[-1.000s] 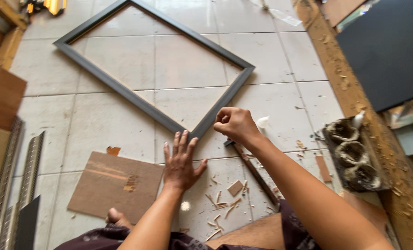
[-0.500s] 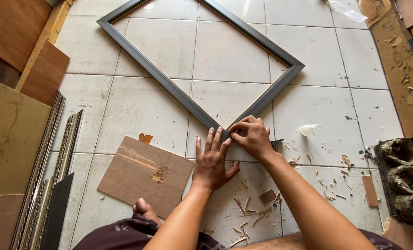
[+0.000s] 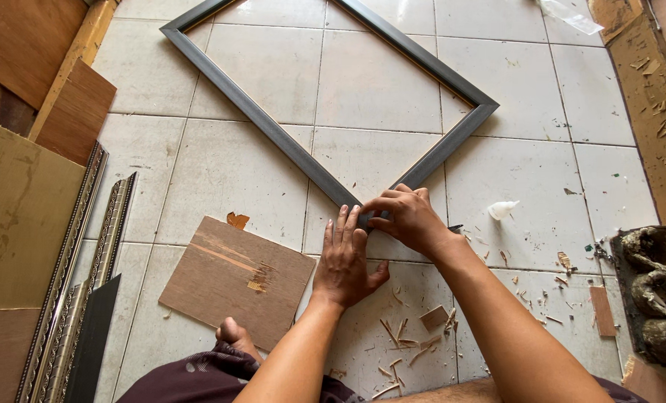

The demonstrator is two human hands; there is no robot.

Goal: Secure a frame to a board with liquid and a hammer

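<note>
White glazed floor tiles (image 3: pixel 221 179) fill the view, and on them lies a large grey rectangular picture frame (image 3: pixel 273 133), turned like a diamond with its nearest corner pointing at the person. At that corner both hands meet. The left hand (image 3: pixel 344 261) lies flat on the floor with fingers stretched forward, their tips touching the frame's corner; its grip is wide and holds nothing. The right hand (image 3: pixel 408 216) curls over the same corner, fingers bent and pressed down on the joint (whether they pinch anything small I cannot tell). Just left of the frame's corner lies a brown square plywood offcut (image 3: pixel 236 277). Below the corner, pale wood chips (image 3: pixel 400 332) are scattered. Right of it sits a small white squeeze bottle (image 3: pixel 503 210). Far left of the frame, ornate silver moulding strips (image 3: pixel 86 261) lie beside brown boards (image 3: pixel 19 216).
</note>
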